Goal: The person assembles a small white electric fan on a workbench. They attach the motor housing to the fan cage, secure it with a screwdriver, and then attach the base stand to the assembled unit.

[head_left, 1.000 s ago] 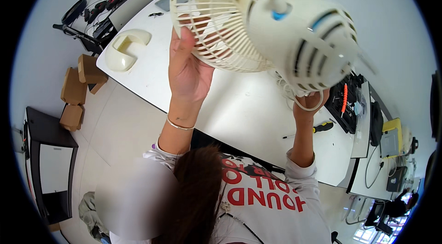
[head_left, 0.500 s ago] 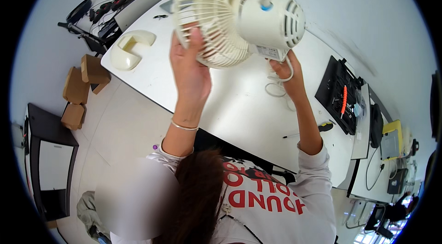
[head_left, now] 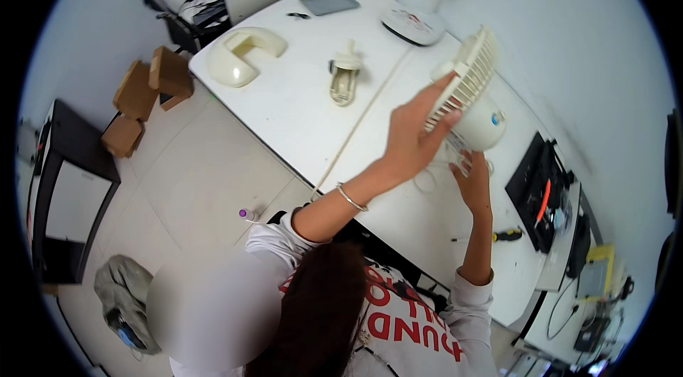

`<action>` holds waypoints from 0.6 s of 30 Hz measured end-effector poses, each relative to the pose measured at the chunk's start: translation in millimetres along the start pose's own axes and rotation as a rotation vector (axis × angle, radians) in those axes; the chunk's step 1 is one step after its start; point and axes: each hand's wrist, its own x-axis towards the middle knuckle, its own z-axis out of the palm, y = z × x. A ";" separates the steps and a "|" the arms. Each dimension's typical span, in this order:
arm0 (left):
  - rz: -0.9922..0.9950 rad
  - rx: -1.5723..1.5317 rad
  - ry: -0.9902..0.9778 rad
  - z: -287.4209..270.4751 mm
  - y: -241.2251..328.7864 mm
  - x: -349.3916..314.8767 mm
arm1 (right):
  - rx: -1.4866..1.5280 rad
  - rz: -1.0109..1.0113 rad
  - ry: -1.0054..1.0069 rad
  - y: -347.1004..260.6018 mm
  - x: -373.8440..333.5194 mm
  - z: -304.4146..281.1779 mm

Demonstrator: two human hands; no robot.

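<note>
A cream electric fan head (head_left: 484, 126) with a ribbed grille is tilted above the right part of the white table. My left hand (head_left: 413, 131) is closed on the grille's edge, thumb on the near side. Just under the motor housing, my right hand (head_left: 472, 181) has its fingers apart near the white cord (head_left: 427, 179); whether it touches the fan is unclear. Apart from these, a cream neck piece (head_left: 344, 82) lies on the table, its hollow side up. Farther left rests a cream U-shaped base (head_left: 245, 57).
A screwdriver (head_left: 506, 235) lies right of my right forearm, near a black tool case (head_left: 530, 192). At the back stand a round white base (head_left: 413, 25) and a grey tray (head_left: 329, 1). Cardboard boxes (head_left: 135, 89) sit on the floor at left.
The fan head has come down and moved right, its grille now turned more edge-on. My left hand went with it. The neck piece and round base have come into view.
</note>
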 end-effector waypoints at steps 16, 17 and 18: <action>0.258 0.221 -0.371 -2.7 -23.0 -22.0 | 0.666 0.123 0.091 -39.1 -90.0 -11.2; 0.260 0.223 -0.384 0.1 -24.8 -23.7 | 0.656 0.161 0.100 -35.3 -97.8 -12.6; 0.279 0.231 -0.442 -1.6 -26.4 -26.1 | 0.651 0.195 0.096 -33.7 -103.8 -11.2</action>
